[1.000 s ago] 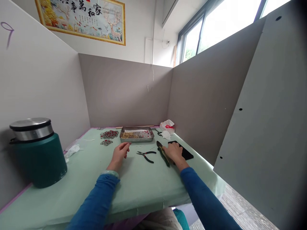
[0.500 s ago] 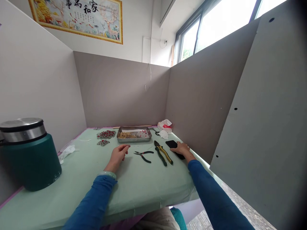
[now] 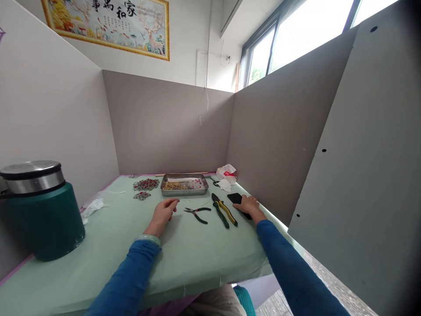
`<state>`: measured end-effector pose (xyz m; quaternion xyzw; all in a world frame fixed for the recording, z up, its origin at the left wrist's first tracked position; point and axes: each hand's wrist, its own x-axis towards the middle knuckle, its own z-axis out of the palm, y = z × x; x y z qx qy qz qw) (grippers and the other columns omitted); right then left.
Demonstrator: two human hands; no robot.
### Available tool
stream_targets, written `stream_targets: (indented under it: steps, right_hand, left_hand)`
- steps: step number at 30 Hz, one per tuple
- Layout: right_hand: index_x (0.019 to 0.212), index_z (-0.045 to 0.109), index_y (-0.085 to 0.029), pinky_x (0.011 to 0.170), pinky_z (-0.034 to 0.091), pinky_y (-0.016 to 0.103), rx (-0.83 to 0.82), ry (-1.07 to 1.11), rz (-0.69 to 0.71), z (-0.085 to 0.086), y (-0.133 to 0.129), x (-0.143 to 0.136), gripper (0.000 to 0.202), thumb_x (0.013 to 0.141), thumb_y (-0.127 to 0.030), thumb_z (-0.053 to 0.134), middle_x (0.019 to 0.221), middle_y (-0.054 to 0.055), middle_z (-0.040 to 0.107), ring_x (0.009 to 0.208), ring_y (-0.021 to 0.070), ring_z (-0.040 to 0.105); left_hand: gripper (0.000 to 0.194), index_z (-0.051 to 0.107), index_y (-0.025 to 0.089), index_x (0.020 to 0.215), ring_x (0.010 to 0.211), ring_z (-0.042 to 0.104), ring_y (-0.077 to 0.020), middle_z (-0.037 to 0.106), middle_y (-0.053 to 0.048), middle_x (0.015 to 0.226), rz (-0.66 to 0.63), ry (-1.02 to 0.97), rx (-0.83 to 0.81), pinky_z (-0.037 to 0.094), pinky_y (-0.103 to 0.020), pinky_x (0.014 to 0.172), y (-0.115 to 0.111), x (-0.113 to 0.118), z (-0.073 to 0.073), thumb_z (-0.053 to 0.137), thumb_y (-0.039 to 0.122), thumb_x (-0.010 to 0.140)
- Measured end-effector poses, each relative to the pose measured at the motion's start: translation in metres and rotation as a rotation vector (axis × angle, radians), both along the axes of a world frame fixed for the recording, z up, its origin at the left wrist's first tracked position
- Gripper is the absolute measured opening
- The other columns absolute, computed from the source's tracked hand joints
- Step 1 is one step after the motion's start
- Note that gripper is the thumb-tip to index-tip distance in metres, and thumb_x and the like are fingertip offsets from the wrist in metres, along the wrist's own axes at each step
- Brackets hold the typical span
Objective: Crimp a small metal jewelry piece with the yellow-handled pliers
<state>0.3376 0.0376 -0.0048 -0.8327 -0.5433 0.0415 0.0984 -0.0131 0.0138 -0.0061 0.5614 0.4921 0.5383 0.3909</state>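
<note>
My left hand (image 3: 162, 212) rests on the green table cover (image 3: 184, 254), thumb and forefinger pinched together; anything between them is too small to tell. Just right of it lie small black pliers (image 3: 197, 213) and larger yellow-and-black pliers (image 3: 224, 210). My right hand (image 3: 247, 205) lies over the near end of a black phone (image 3: 235, 197) by the right partition, fingers curled on it. Behind the tools stands a steel tray (image 3: 184, 188) with small gold and red pieces.
Two heaps of red and silver beads (image 3: 144, 184) lie left of the tray. A dark green lidded container (image 3: 41, 210) stands at the near left. Crumpled white plastic (image 3: 92, 206) and a white bag (image 3: 226, 173) lie by the grey partitions (image 3: 164, 127), which wall three sides.
My right hand left the yellow-and-black pliers and moved right onto the black phone. My left hand stayed in place with its fingers pinched. The view shifted slightly.
</note>
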Motion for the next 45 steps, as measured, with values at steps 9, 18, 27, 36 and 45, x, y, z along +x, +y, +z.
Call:
stream_targets:
  steps: [9, 18, 27, 36, 45]
  right_hand:
    - [0.109, 0.06, -0.021, 0.09, 0.03, 0.036, 0.269, 0.012, 0.657, 0.017, -0.032, -0.146, 0.034, 0.083, -0.039, 0.049, 0.112, 0.012, 0.057, 0.11, 0.0278, 0.044]
    - [0.099, 0.059, -0.012, 0.086, 0.033, 0.043, 0.314, -0.154, 0.653, -0.021, -0.025, -0.187, 0.023, 0.086, -0.02, 0.043, 0.104, 0.018, 0.057, 0.103, 0.0294, 0.046]
    - [0.09, 0.052, -0.019, 0.076, 0.043, 0.028, 0.746, 0.723, 0.61, -0.009, -0.012, -0.187, 0.021, 0.089, -0.03, 0.035, 0.089, 0.006, 0.065, 0.083, 0.0168, 0.058]
    - [0.086, 0.054, -0.02, 0.069, 0.044, 0.026, 0.579, 0.924, 0.577, -0.015, -0.002, -0.192, 0.03, 0.088, -0.039, 0.031, 0.08, 0.003, 0.067, 0.076, 0.0151, 0.06]
    - [0.098, 0.056, -0.017, 0.073, 0.039, 0.026, 0.551, 0.506, 0.698, -0.024, -0.011, -0.193, 0.02, 0.084, -0.023, 0.043, 0.092, 0.007, 0.065, 0.083, 0.0174, 0.059]
  left_hand:
    - [0.03, 0.061, 0.016, 0.083, 0.037, 0.037, -0.0068, 0.051, 0.004, 0.055, 0.003, 0.016, 0.014, 0.032, -0.021, 0.038, 0.002, 0.0, -0.002, 0.057, 0.041, 0.067]
    - [0.023, 0.054, 0.018, 0.081, 0.039, 0.039, -0.0075, 0.053, 0.004, 0.055, -0.007, -0.044, 0.014, 0.035, -0.021, 0.04, 0.007, 0.003, -0.006, 0.055, 0.037, 0.069]
    - [0.017, 0.051, 0.019, 0.081, 0.036, 0.037, -0.0069, 0.052, 0.004, 0.059, 0.019, 0.081, -0.012, 0.031, -0.02, 0.036, 0.011, 0.004, -0.01, 0.048, 0.035, 0.075]
    - [0.013, 0.051, 0.018, 0.082, 0.036, 0.035, -0.0062, 0.051, 0.005, 0.057, 0.0, 0.021, -0.03, 0.027, -0.02, 0.036, 0.006, 0.008, -0.008, 0.049, 0.029, 0.075]
    - [0.016, 0.054, 0.015, 0.084, 0.037, 0.032, -0.0057, 0.049, 0.004, 0.057, -0.09, -0.111, -0.09, 0.028, -0.02, 0.037, -0.005, 0.009, 0.002, 0.047, 0.027, 0.076]
